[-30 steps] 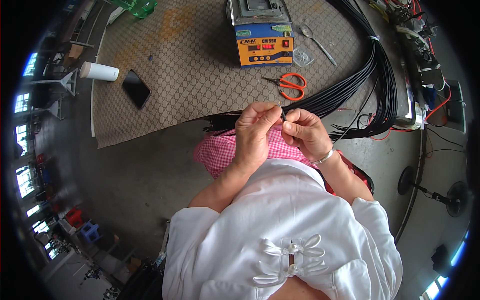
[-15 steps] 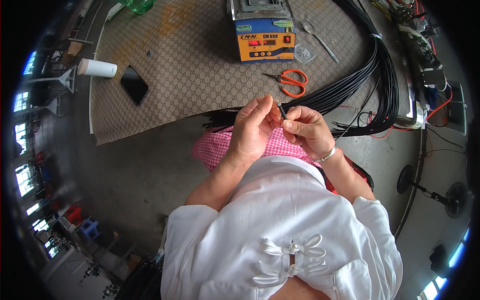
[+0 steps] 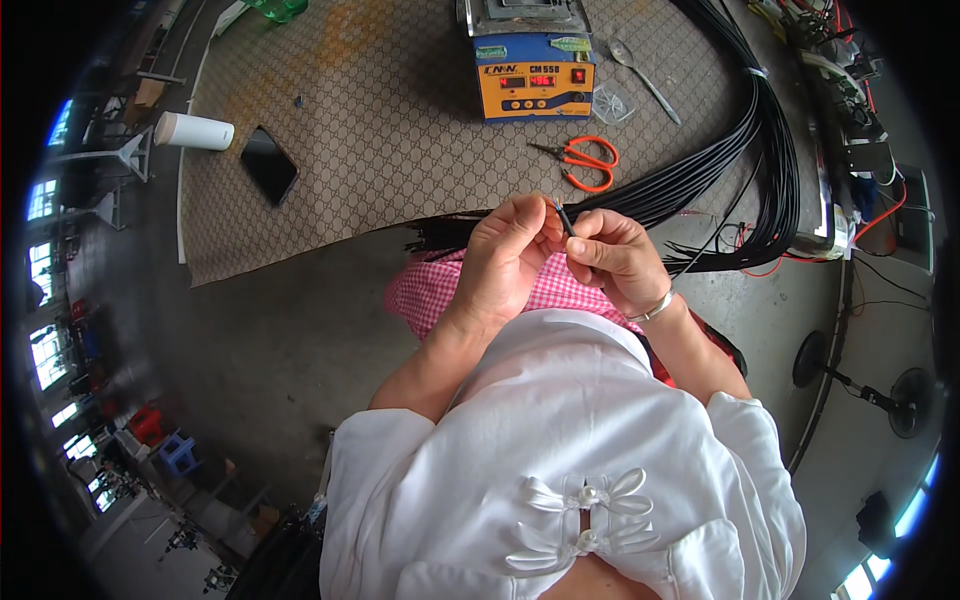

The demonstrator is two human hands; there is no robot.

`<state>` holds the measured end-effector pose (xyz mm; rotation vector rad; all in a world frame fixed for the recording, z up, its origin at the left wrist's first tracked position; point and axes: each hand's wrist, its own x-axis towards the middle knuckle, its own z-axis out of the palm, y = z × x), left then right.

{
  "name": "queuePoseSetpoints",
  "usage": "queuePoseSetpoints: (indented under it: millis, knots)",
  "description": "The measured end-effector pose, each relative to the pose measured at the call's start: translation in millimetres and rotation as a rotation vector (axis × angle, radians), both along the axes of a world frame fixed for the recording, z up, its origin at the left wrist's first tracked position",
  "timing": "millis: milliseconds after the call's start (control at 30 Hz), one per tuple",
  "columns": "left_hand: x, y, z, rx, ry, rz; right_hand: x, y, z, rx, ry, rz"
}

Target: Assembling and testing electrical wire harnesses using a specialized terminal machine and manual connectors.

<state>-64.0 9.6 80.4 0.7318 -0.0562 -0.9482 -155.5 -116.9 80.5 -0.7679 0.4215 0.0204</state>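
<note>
My right hand (image 3: 622, 262) pinches a black cable (image 3: 567, 222) just below its tip, the cable tilting up and to the left. Thin coloured wires stick out of that tip. My left hand (image 3: 500, 262) is closed at them, thumb against fingertips, so its grip on the wire ends is partly hidden. Both hands are held close together in front of the table's near edge. Beyond them on the table lie scissors (image 3: 590, 163) with orange handles, and behind these a long bundle of black cables (image 3: 690, 180) curves along the right side.
A blue and orange solder pot (image 3: 535, 85) with a lit display stands at the back, beside a spoon (image 3: 645, 82) and a small clear tray (image 3: 612, 103). To the left lie a phone (image 3: 269, 166) and a white tumbler (image 3: 195, 131). Pink checked cloth (image 3: 425, 295) covers my lap.
Coloured wires now show more plainly at the cable's tip, between the fingers. Both hands keep nearly the same place, and the view has shifted slightly.
</note>
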Motion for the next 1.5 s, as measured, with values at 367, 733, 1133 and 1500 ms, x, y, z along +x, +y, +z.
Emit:
queuePoseSetpoints:
  millis: [367, 733, 1133, 1500]
  knots:
    - [7, 1, 10, 0.129, -0.044, -0.013, 4, 7, 4, -0.224, 0.041, -0.107]
    - [2, 1, 15, 0.23, -0.12, 0.03, 2, 8, -4, -0.235, 0.034, -0.158]
    - [4, 2, 12, 0.227, -0.165, 0.056, 2, 8, -2, -0.274, 0.047, -0.141]
    - [-4, 2, 10, 0.351, -0.444, 0.144, 3, 9, -6, -0.263, 0.059, -0.148]
